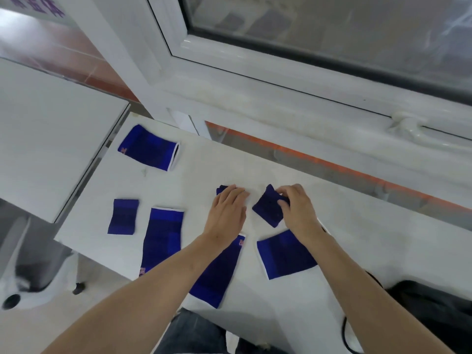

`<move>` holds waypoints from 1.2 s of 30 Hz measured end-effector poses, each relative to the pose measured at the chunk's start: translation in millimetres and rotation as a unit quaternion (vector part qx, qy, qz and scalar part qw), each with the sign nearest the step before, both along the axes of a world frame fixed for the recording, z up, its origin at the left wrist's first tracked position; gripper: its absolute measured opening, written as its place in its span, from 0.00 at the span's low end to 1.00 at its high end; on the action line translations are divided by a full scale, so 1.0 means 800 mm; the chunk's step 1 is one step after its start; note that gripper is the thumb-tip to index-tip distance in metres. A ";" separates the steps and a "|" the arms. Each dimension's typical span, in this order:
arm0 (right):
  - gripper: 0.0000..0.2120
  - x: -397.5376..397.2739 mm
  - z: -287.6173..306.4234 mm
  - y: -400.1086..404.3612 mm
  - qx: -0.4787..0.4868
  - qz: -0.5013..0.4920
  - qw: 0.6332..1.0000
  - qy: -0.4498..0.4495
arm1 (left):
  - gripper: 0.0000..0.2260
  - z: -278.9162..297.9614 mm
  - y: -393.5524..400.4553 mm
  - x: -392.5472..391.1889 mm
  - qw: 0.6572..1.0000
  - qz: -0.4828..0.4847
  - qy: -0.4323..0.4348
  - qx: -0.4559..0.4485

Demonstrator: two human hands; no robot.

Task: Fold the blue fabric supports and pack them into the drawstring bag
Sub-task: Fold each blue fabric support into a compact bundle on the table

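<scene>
Several blue fabric supports lie on the white table (332, 200). My right hand (296, 208) pinches the far edge of a small dark blue support (268, 208) that is partly lifted. My left hand (229, 208) lies flat, fingers straight, pressing another small support (221, 189), mostly hidden beneath it. A wide support (148, 148) lies at the far left, a small folded one (122, 217) at the left, a long one (163, 238) beside it, another long one (219, 272) under my left forearm, and a square one (283, 254) under my right forearm. The black bag (434, 310) sits at the near right.
A white window frame and sill (255, 80) run behind the table. A second white surface (51, 139) adjoins at the left. A black cord (344, 328) loops off the near table edge. A chair base (30, 282) stands on the floor at the lower left.
</scene>
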State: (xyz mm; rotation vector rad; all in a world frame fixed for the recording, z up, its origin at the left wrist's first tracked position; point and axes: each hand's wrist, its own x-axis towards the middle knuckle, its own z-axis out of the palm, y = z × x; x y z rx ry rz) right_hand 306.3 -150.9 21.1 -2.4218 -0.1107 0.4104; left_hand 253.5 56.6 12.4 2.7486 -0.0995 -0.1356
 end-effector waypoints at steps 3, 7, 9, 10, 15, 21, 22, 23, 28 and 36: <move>0.09 -0.015 0.032 0.007 0.034 0.016 0.999 -0.035 | 0.17 0.013 0.005 0.001 0.999 0.021 0.007 -0.031; 0.09 -0.030 0.057 0.038 0.071 0.028 0.994 -0.076 | 0.14 0.026 0.028 -0.008 0.996 0.037 -0.004 -0.081; 0.09 -0.033 0.063 0.067 0.080 0.029 0.993 -0.083 | 0.14 0.034 0.051 -0.019 0.993 0.059 -0.004 -0.099; 0.09 -0.035 0.065 0.085 0.083 0.031 0.992 -0.086 | 0.13 0.039 0.065 -0.026 0.991 0.075 0.004 -0.113; 0.10 -0.054 0.062 0.202 0.097 0.050 0.992 -0.058 | 0.09 0.051 0.169 -0.068 0.954 0.184 0.056 -0.230; 0.14 -0.087 0.045 0.361 0.032 0.111 0.992 0.043 | 0.07 0.031 0.327 -0.127 0.920 0.263 0.099 -0.272; 0.14 -0.091 0.043 0.385 0.020 0.125 0.991 0.048 | 0.07 0.028 0.348 -0.135 0.914 0.274 0.103 -0.279; 0.15 -0.095 0.041 0.407 0.007 0.136 0.989 0.050 | 0.07 0.025 0.365 -0.142 0.911 0.283 0.104 -0.283; 0.18 -0.100 0.027 0.487 -0.018 0.147 0.987 0.056 | 0.07 0.013 0.424 -0.162 0.894 0.323 0.111 -0.291; 0.12 -0.093 -0.013 0.538 -0.039 0.142 0.988 0.034 | 0.04 -0.016 0.455 -0.154 0.880 0.371 0.144 -0.259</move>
